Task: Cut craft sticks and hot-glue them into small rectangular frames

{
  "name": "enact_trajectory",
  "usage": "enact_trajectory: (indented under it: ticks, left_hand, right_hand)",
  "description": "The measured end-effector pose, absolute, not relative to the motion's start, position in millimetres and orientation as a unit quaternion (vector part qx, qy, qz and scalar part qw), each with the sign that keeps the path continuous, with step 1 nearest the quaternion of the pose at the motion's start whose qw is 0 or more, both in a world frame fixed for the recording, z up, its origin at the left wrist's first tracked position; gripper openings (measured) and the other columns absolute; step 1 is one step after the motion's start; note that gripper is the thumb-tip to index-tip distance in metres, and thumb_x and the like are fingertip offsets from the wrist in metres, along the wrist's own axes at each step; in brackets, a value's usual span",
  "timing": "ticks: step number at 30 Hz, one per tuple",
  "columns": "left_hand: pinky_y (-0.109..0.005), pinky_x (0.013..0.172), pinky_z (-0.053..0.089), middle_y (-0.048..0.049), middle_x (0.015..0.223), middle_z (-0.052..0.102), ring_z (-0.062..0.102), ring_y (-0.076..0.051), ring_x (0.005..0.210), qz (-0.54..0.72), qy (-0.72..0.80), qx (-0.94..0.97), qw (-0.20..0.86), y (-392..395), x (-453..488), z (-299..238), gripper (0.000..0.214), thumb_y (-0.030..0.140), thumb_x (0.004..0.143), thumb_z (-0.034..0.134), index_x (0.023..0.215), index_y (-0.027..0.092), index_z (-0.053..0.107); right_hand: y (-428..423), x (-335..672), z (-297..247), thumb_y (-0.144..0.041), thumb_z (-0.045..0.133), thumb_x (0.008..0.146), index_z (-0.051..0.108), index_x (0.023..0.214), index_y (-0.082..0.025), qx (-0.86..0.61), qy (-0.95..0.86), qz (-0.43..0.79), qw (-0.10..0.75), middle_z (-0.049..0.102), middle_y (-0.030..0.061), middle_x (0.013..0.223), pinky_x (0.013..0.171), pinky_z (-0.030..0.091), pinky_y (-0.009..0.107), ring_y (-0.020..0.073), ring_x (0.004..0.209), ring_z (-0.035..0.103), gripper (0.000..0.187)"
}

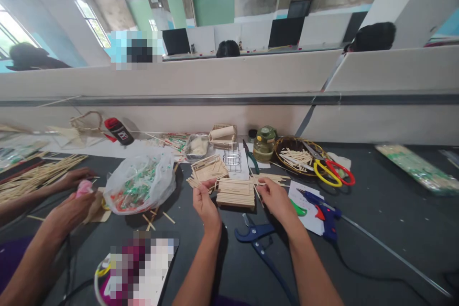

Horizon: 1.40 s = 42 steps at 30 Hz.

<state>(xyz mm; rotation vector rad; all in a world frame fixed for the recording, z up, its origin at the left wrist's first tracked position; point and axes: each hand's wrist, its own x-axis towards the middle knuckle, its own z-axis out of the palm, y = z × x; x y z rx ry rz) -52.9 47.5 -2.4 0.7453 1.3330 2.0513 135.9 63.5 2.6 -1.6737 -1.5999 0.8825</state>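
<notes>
Mid-frame, the left hand (205,204) pinched a stick panel (234,194) at its left edge. The right hand (275,199) pinched its right edge.

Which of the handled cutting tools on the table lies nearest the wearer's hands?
The blue-handled cutter, just below the left hand and right hand holding the stick panel; the green-handled pliers and yellow-and-red scissors lie farther back.

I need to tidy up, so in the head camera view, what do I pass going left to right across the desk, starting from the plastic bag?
plastic bag → left hand → stick panel → right hand → blue glue gun → green packet
</notes>
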Motion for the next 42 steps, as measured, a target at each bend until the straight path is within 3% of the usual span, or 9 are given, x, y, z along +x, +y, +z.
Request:
enact_trajectory:
  ticks: [8,17,19,23,27,31,42]
  left_hand:
    - [-0.034,0.085,0.048,-0.0086,0.094,0.071,0.065,-0.018,0.09,0.76,0.471,0.252,0.37,40.2,-39.4,-16.3,0.029,0.043,0.088,0.053,0.085,0.015,0.062]
    - [-0.034,0.086,0.049,-0.009,0.099,0.071,0.065,-0.019,0.093,0.73,0.452,0.259,0.442,29.7,-23.6,-13.1,0.031,0.046,0.088,0.054,0.088,0.016,0.061]
    - [-0.034,0.085,0.05,-0.0095,0.101,0.07,0.065,-0.019,0.092,0.727,0.454,0.265,0.442,29.6,-25.2,-15.0,0.033,0.047,0.087,0.054,0.09,0.015,0.061]
    - [-0.032,0.085,0.048,-0.0089,0.101,0.07,0.064,-0.018,0.094,0.724,0.477,0.282,0.411,32.7,-33.3,-18.3,0.032,0.046,0.089,0.052,0.089,0.015,0.062]
    - [-0.03,0.083,0.048,-0.0094,0.103,0.07,0.063,-0.019,0.096,0.713,0.49,0.294,0.407,34.9,-37.4,-20.2,0.033,0.046,0.09,0.05,0.091,0.015,0.063]
    - [-0.03,0.08,0.049,-0.0104,0.102,0.07,0.064,-0.019,0.092,0.711,0.483,0.291,0.42,35.0,-35.8,-21.2,0.037,0.049,0.087,0.053,0.091,0.014,0.065]
    - [-0.034,0.096,0.044,-0.0103,0.104,0.07,0.063,-0.02,0.103,0.715,0.485,0.308,0.399,35.7,-38.4,-25.3,0.034,0.047,0.088,0.053,0.092,0.015,0.064]
  right_hand:
    - [67.0,129.2,-23.2,-0.039,0.049,0.079,0.052,0.115,-0.018,-0.595,-0.553,0.462,0.356,0.059,-0.0038,0.064,0.039,0.041,0.022,0.0139,0.047,0.058,0.041]
    - [64.4,154.3,-19.2,-0.041,0.051,0.079,0.053,0.115,-0.016,-0.606,-0.524,0.476,0.364,0.051,-0.0058,0.058,0.038,0.042,0.023,0.0138,0.046,0.053,0.044]
    - [63.3,159.2,-16.4,-0.04,0.051,0.08,0.054,0.115,-0.016,-0.617,-0.539,0.452,0.352,0.055,-0.0033,0.062,0.042,0.043,0.025,0.0151,0.05,0.055,0.043]
    - [64.4,162.3,-4.5,-0.036,0.054,0.081,0.059,0.116,-0.02,-0.628,-0.623,0.32,0.338,0.065,0.0033,0.086,0.066,0.048,0.031,0.017,0.068,0.058,0.039]
    - [67.3,156.0,6.8,-0.033,0.06,0.079,0.061,0.12,-0.024,-0.571,-0.71,0.277,0.304,0.06,0.0067,0.113,0.082,0.045,0.034,0.0199,0.089,0.057,0.042]
    - [68.7,147.8,7.3,-0.028,0.066,0.074,0.064,0.115,-0.022,-0.537,-0.75,0.273,0.272,0.056,0.0077,0.113,0.095,0.04,0.036,0.0232,0.108,0.052,0.042]
    - [70.6,147.6,5.4,-0.028,0.063,0.078,0.064,0.104,-0.021,-0.502,-0.779,0.245,0.284,0.054,0.0078,0.113,0.096,0.041,0.037,0.0225,0.108,0.052,0.027]
